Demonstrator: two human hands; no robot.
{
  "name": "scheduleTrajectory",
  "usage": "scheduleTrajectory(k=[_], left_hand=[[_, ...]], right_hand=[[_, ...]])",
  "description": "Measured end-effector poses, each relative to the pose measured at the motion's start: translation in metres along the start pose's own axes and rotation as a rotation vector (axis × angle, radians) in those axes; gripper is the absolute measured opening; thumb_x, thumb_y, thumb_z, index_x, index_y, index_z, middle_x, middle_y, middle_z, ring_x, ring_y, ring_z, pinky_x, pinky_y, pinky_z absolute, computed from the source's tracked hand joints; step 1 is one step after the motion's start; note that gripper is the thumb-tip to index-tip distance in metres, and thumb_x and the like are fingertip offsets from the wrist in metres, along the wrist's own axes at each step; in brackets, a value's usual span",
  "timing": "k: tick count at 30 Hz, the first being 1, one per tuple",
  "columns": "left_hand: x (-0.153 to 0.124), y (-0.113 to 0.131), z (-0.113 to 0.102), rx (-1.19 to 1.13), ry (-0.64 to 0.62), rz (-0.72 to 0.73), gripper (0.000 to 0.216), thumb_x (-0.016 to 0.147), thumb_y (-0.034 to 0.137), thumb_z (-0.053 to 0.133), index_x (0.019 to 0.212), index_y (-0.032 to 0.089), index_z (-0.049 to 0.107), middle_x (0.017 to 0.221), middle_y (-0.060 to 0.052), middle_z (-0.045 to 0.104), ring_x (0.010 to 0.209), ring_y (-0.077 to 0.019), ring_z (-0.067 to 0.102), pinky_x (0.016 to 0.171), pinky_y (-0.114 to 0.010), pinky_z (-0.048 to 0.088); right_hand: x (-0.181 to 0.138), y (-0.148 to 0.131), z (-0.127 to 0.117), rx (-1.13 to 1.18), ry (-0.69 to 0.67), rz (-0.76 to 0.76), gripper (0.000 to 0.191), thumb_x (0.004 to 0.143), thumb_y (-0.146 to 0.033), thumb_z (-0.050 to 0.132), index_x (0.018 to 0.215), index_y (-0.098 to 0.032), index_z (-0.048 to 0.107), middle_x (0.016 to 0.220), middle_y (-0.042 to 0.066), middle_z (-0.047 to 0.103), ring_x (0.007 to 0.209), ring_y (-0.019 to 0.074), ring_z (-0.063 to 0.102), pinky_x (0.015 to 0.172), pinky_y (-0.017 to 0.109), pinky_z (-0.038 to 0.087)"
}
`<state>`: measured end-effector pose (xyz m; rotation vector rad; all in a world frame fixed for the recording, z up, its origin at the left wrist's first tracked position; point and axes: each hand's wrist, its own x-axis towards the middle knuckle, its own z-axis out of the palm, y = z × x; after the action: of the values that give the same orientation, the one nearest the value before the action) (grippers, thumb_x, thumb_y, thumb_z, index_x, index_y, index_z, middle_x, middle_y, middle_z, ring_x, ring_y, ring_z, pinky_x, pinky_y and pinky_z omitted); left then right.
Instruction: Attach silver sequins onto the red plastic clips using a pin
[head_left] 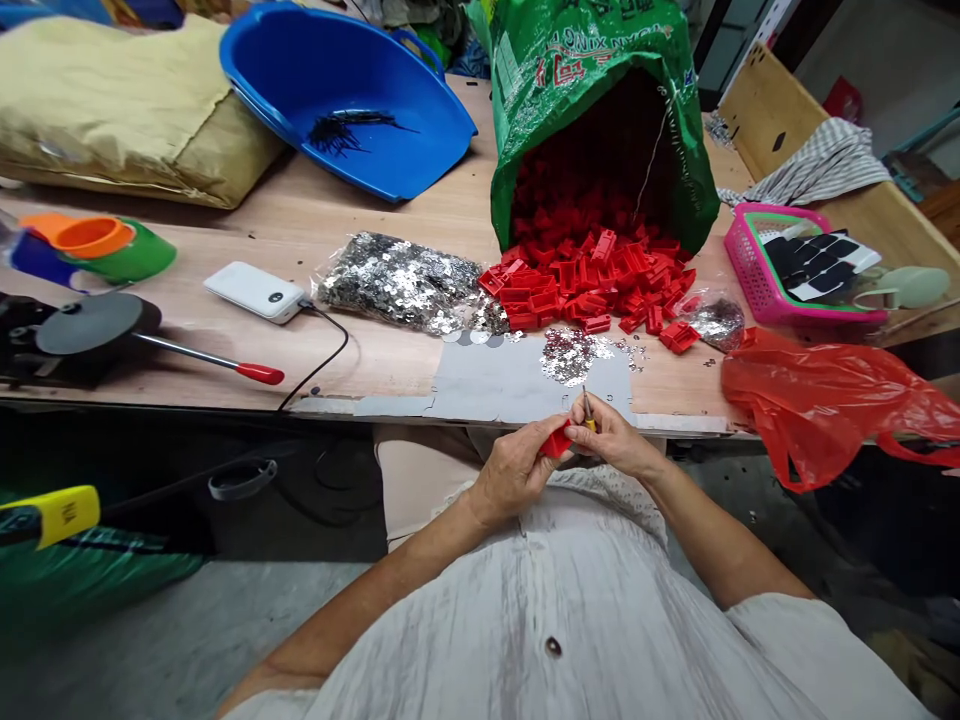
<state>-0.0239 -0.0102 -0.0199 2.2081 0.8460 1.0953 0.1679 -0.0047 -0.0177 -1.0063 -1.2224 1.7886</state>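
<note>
My left hand (514,468) is closed on a small red plastic part (556,441), held just off the table's front edge above my lap. My right hand (611,438) pinches a thin metal tool with a yellow handle (588,408), its tip pointing up beside the red part. A little pile of silver metal pieces (568,356) lies on a grey mat (495,385) straight ahead of my hands. Behind that, a heap of red plastic parts (592,285) spills from a tipped green sack (600,90).
A clear bag of silver pieces (401,282), a white power bank (256,291) with a black cable, a blue basin (345,90), a pink basket (780,290), a red plastic bag (825,400), and a black press with a red-tipped lever (90,335) stand on the wooden table (225,350).
</note>
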Motion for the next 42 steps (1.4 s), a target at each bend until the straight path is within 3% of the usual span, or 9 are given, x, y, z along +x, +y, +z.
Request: scheduleTrajectory(k=[3, 8, 16, 23, 26, 28, 31, 33, 42], left_hand=[[0.001, 0.001, -0.003, 0.065, -0.041, -0.021, 0.045, 0.09, 0.024, 0.06, 0.134, 0.02, 0.051, 0.103, -0.01, 0.07, 0.09, -0.0191, 0.069, 0.079, -0.03, 0.056], [0.003, 0.002, -0.007, 0.048, 0.03, -0.062, 0.032, 0.089, 0.023, 0.061, 0.121, 0.024, 0.063, 0.095, -0.009, 0.068, 0.088, -0.0195, 0.065, 0.08, -0.032, 0.054], [-0.004, 0.002, -0.007, -0.181, 0.083, -0.195, 0.026, 0.083, 0.023, 0.068, 0.109, 0.027, 0.07, 0.1, -0.008, 0.074, 0.091, -0.0226, 0.067, 0.084, -0.038, 0.053], [-0.006, -0.008, -0.006, -0.222, 0.103, -0.124, 0.027, 0.079, 0.023, 0.072, 0.106, 0.027, 0.072, 0.099, -0.007, 0.075, 0.091, -0.0233, 0.068, 0.085, -0.039, 0.052], [-0.003, -0.013, -0.008, -0.275, 0.148, -0.165, 0.029, 0.078, 0.025, 0.074, 0.107, 0.026, 0.071, 0.099, -0.007, 0.075, 0.093, -0.0226, 0.068, 0.085, -0.038, 0.052], [-0.002, -0.015, -0.01, -0.291, 0.167, -0.214, 0.032, 0.078, 0.027, 0.075, 0.11, 0.025, 0.069, 0.103, -0.008, 0.073, 0.096, -0.0225, 0.067, 0.086, -0.038, 0.052], [0.001, -0.014, -0.015, -0.274, 0.163, -0.259, 0.033, 0.079, 0.027, 0.074, 0.111, 0.024, 0.068, 0.103, -0.008, 0.072, 0.096, -0.0224, 0.066, 0.087, -0.037, 0.051], [0.002, -0.013, -0.018, -0.269, 0.158, -0.273, 0.032, 0.079, 0.026, 0.074, 0.111, 0.024, 0.068, 0.102, -0.008, 0.071, 0.095, -0.0218, 0.065, 0.086, -0.037, 0.051], [0.009, -0.005, -0.026, -0.236, 0.14, -0.274, 0.029, 0.078, 0.025, 0.073, 0.106, 0.023, 0.07, 0.095, -0.007, 0.061, 0.088, -0.019, 0.06, 0.074, -0.03, 0.054]], right_hand=[[-0.003, 0.002, 0.001, -0.061, 0.043, -0.015, 0.037, 0.084, -0.045, 0.067, 0.083, -0.023, 0.038, 0.07, -0.008, 0.038, 0.054, 0.0073, 0.03, 0.049, 0.022, 0.025], [-0.005, 0.002, 0.004, -0.141, 0.138, -0.039, 0.035, 0.083, -0.045, 0.068, 0.085, -0.022, 0.041, 0.076, -0.005, 0.043, 0.059, 0.0075, 0.034, 0.051, 0.022, 0.028], [-0.009, 0.004, 0.009, 0.029, 0.126, 0.091, 0.045, 0.076, -0.048, 0.074, 0.098, -0.023, 0.045, 0.077, -0.007, 0.047, 0.052, 0.0046, 0.032, 0.047, 0.02, 0.023], [-0.011, -0.002, 0.004, 0.189, -0.026, 0.147, 0.048, 0.073, -0.042, 0.079, 0.101, -0.022, 0.046, 0.075, -0.007, 0.047, 0.051, 0.0041, 0.031, 0.047, 0.02, 0.021], [-0.001, -0.009, -0.006, -0.002, -0.044, 0.12, 0.047, 0.077, -0.049, 0.072, 0.108, -0.023, 0.048, 0.085, -0.003, 0.056, 0.053, 0.0058, 0.036, 0.049, 0.021, 0.028], [0.01, -0.014, -0.015, -0.31, 0.073, 0.029, 0.036, 0.084, -0.047, 0.063, 0.109, -0.022, 0.054, 0.091, 0.001, 0.06, 0.061, 0.0097, 0.045, 0.057, 0.024, 0.036], [0.026, -0.017, -0.028, -0.822, 0.306, -0.146, 0.013, 0.089, -0.03, 0.057, 0.097, -0.021, 0.062, 0.093, 0.005, 0.064, 0.082, 0.018, 0.056, 0.077, 0.032, 0.042], [0.035, -0.016, -0.033, -1.024, 0.335, -0.192, 0.01, 0.089, -0.021, 0.055, 0.094, -0.022, 0.063, 0.095, 0.007, 0.065, 0.09, 0.0211, 0.057, 0.083, 0.035, 0.042], [0.048, -0.012, -0.037, -1.169, 0.309, -0.213, 0.008, 0.087, -0.017, 0.054, 0.081, -0.022, 0.057, 0.088, 0.005, 0.062, 0.086, 0.0203, 0.055, 0.08, 0.032, 0.042]])
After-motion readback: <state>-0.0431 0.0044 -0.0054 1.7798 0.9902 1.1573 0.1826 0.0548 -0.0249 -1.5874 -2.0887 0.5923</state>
